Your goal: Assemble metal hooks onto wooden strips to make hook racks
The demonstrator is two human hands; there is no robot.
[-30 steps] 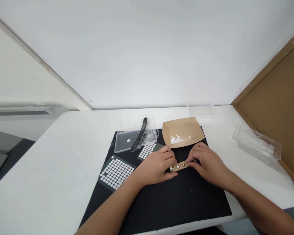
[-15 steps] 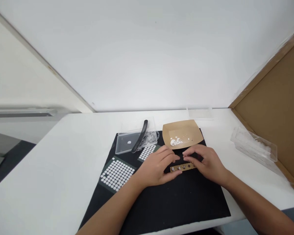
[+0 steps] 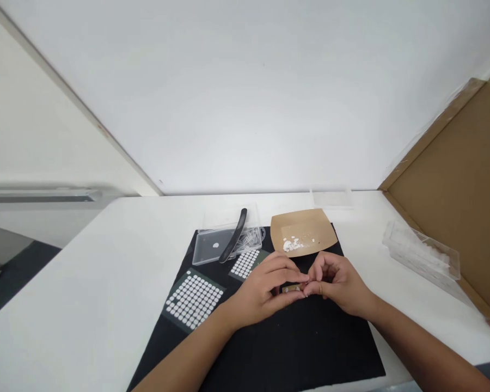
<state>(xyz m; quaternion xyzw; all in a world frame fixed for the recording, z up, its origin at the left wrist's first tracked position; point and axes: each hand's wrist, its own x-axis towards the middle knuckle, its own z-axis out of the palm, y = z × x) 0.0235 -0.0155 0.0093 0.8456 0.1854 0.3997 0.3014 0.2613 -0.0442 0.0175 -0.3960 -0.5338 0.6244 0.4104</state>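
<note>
A narrow brown strip with small round studs lies on the black mat, mostly covered by my fingers. My left hand closes across it, thumb and forefinger at its two long edges. Fingertips of my right hand are pinched together over the strip, meeting those of my left hand. Whatever small piece they hold is hidden. Just behind the hands stands a brown paper tray with small white flakes in it.
Two dark cards with rows of white dots, a larger card and a smaller card, lie left on the black mat. A black curved file rests across a clear case of clear pieces. A clear box stands right, beside cardboard.
My right hand has moved left and down to the strip, meeting my left fingertips. The left thumb and forefinger have drawn closer together. The whole view has shifted slightly.
</note>
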